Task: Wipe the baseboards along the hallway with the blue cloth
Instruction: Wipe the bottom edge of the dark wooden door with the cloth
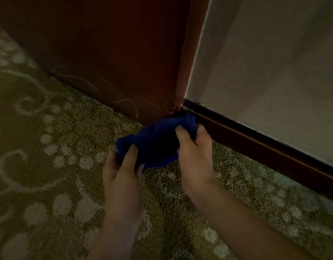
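One carpet [55,147] covers the whole floor, olive with pale rings and dots, and everything else stands on or above it. One dark red-brown door [109,53] fills the upper left and middle, its lower face marked by thin pale scratches, and its frame edge runs down to the corner. One grey wall [274,72] takes the upper right. Along its foot runs one dark baseboard [265,147], slanting from the corner beside the door down toward the right edge of the view, with a thin lighter line along its face. Two bare forearms reach in from the bottom. One blue cloth [156,141] is bunched between the two hands, just above the carpet, and its far end lies at the corner where the baseboard meets the door frame; whether it touches the wood there I cannot tell, since that end is dark and blurred. The right hand [195,152] grips the cloth's right end, fingers [180,134] curled over the top with the thumb side next to the baseboard. The left hand [122,169] holds the near left end, its fingers pinching the fold from above. The cloth and right hand hide the baseboard's start at the corner.
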A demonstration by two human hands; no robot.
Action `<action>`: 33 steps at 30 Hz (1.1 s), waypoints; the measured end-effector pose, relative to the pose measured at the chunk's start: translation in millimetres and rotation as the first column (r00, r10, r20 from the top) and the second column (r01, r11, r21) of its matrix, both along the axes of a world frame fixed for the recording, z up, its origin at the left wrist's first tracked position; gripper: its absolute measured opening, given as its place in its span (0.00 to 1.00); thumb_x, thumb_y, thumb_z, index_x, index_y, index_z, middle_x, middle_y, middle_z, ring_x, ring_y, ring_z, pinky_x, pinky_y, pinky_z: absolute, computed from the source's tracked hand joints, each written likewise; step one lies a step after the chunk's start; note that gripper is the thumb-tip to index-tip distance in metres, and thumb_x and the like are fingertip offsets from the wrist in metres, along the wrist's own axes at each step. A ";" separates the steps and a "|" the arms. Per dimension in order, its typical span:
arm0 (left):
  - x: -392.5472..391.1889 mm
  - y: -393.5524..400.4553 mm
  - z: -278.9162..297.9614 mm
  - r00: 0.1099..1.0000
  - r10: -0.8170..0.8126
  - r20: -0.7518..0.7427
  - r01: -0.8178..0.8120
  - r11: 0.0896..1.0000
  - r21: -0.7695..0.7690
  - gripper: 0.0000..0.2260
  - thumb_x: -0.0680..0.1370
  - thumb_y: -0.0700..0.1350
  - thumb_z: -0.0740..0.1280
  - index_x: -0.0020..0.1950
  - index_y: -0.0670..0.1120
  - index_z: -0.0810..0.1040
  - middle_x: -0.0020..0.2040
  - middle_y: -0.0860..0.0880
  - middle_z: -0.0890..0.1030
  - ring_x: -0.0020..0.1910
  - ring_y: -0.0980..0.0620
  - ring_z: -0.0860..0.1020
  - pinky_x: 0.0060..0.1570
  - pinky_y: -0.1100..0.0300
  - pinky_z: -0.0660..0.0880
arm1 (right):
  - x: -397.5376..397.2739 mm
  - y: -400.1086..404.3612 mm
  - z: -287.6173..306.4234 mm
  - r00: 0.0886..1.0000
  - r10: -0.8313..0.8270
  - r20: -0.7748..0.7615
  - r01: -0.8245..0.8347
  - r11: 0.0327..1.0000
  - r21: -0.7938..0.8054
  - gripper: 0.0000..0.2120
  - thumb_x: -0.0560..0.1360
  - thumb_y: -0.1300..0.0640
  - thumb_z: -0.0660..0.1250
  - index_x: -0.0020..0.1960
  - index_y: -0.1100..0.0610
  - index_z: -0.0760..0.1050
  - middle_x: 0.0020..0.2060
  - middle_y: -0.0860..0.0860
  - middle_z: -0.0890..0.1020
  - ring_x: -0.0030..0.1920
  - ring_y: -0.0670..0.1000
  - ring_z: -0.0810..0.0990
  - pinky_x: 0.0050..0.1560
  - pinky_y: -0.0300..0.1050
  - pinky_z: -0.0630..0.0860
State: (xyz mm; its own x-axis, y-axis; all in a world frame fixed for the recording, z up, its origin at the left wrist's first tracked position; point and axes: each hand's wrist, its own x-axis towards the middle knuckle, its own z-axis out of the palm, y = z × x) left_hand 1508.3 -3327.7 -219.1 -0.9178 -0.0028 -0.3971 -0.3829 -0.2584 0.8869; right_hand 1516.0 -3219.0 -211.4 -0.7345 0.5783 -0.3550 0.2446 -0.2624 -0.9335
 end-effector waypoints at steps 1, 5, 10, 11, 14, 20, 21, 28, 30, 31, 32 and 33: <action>-1.1 -4.2 -2.5 0.999 -0.020 -0.037 0.019 0.999 -0.034 0.13 0.83 0.40 0.60 0.66 0.46 0.77 0.59 0.55 0.81 0.56 0.68 0.79 0.55 0.64 0.75 | 1.6 0.1 8.9 0.996 -0.009 -0.083 0.011 1.000 0.024 0.06 0.80 0.55 0.63 0.55 0.52 0.76 0.43 0.47 0.82 0.44 0.45 0.81 0.48 0.44 0.78; -5.8 -14.1 -6.4 1.000 -0.008 0.020 0.005 0.991 0.131 0.17 0.84 0.44 0.57 0.71 0.39 0.72 0.67 0.51 0.75 0.63 0.73 0.71 0.67 0.70 0.66 | 9.1 -3.1 23.8 0.955 -0.038 -0.296 0.057 0.997 0.058 0.04 0.80 0.56 0.63 0.47 0.51 0.75 0.35 0.44 0.78 0.37 0.44 0.77 0.40 0.41 0.76; -5.2 -2.2 8.2 0.999 -0.035 0.010 0.034 0.999 0.042 0.09 0.82 0.39 0.61 0.49 0.51 0.77 0.38 0.64 0.84 0.42 0.67 0.82 0.47 0.66 0.76 | -2.2 1.1 -9.5 0.995 -0.013 0.095 0.004 0.996 0.090 0.08 0.81 0.53 0.61 0.57 0.50 0.75 0.49 0.47 0.82 0.52 0.49 0.81 0.52 0.47 0.76; -3.4 -2.3 7.3 0.999 -0.026 0.022 0.025 0.998 0.056 0.09 0.82 0.39 0.61 0.49 0.51 0.78 0.39 0.63 0.84 0.42 0.66 0.83 0.49 0.64 0.75 | -3.9 2.6 -7.1 0.995 -0.009 0.100 -0.001 0.995 0.098 0.07 0.81 0.53 0.61 0.56 0.50 0.75 0.49 0.48 0.82 0.51 0.50 0.81 0.51 0.48 0.77; -5.1 -1.6 17.3 0.996 0.059 -0.067 -0.055 0.996 0.066 0.09 0.82 0.41 0.61 0.59 0.49 0.78 0.51 0.54 0.84 0.49 0.62 0.83 0.51 0.63 0.77 | -0.1 2.2 21.8 0.994 0.012 -0.108 0.005 0.987 0.158 0.04 0.80 0.56 0.62 0.50 0.52 0.76 0.42 0.48 0.82 0.44 0.48 0.81 0.46 0.46 0.79; -5.8 -1.6 22.5 0.947 0.070 -0.315 -0.107 0.989 -0.103 0.09 0.81 0.42 0.63 0.48 0.56 0.78 0.44 0.60 0.82 0.48 0.59 0.81 0.48 0.64 0.76 | 7.6 -6.8 27.5 0.975 -0.015 -0.221 0.080 0.955 0.284 0.05 0.80 0.54 0.62 0.49 0.54 0.74 0.35 0.41 0.78 0.37 0.41 0.77 0.41 0.41 0.76; -5.0 -2.5 17.3 0.968 0.032 -0.249 -0.070 0.987 -0.145 0.10 0.81 0.42 0.63 0.47 0.57 0.77 0.42 0.62 0.83 0.46 0.60 0.82 0.47 0.63 0.76 | 5.0 -4.5 13.9 0.994 -0.021 -0.107 0.048 0.963 0.266 0.06 0.80 0.53 0.62 0.53 0.54 0.75 0.40 0.41 0.80 0.43 0.42 0.80 0.47 0.44 0.78; -7.0 -6.9 9.9 0.999 0.041 -0.027 -0.042 0.999 -0.024 0.08 0.82 0.43 0.62 0.48 0.54 0.79 0.40 0.62 0.84 0.44 0.60 0.83 0.51 0.56 0.77 | 18.0 11.2 9.5 0.998 0.055 0.023 -0.055 0.998 -0.028 0.08 0.80 0.55 0.64 0.57 0.48 0.78 0.48 0.43 0.85 0.50 0.43 0.83 0.54 0.43 0.81; -12.7 -12.1 13.4 0.993 0.113 -0.037 -0.112 0.994 0.015 0.10 0.81 0.44 0.63 0.43 0.55 0.78 0.37 0.64 0.82 0.40 0.64 0.81 0.47 0.59 0.76 | 36.7 6.9 13.9 0.998 0.065 -0.017 -0.066 0.990 -0.124 0.09 0.79 0.55 0.64 0.57 0.47 0.78 0.47 0.40 0.85 0.49 0.41 0.83 0.50 0.41 0.82; -15.7 -16.9 12.3 0.987 0.157 -0.038 -0.156 0.988 0.019 0.09 0.81 0.44 0.63 0.43 0.54 0.77 0.36 0.65 0.81 0.38 0.65 0.80 0.46 0.60 0.75 | 42.5 3.9 10.5 0.998 0.061 0.020 -0.057 0.983 -0.176 0.09 0.78 0.55 0.65 0.57 0.47 0.79 0.48 0.41 0.85 0.49 0.43 0.84 0.51 0.43 0.82; -18.3 -22.3 11.1 0.980 0.192 -0.046 -0.192 0.981 0.008 0.08 0.81 0.44 0.64 0.43 0.53 0.77 0.36 0.64 0.80 0.38 0.65 0.79 0.45 0.60 0.74 | 45.1 0.9 5.9 0.995 0.063 0.078 -0.044 0.973 -0.227 0.09 0.77 0.55 0.67 0.56 0.47 0.79 0.49 0.42 0.85 0.50 0.45 0.84 0.52 0.47 0.82; -20.1 -28.4 11.3 0.974 0.221 -0.058 -0.222 0.975 -0.017 0.07 0.81 0.43 0.64 0.44 0.52 0.77 0.37 0.62 0.80 0.39 0.63 0.79 0.45 0.59 0.74 | 44.4 -2.0 4.0 0.986 0.090 0.141 -0.049 0.961 -0.272 0.09 0.76 0.56 0.68 0.56 0.47 0.80 0.50 0.44 0.85 0.51 0.47 0.84 0.52 0.50 0.81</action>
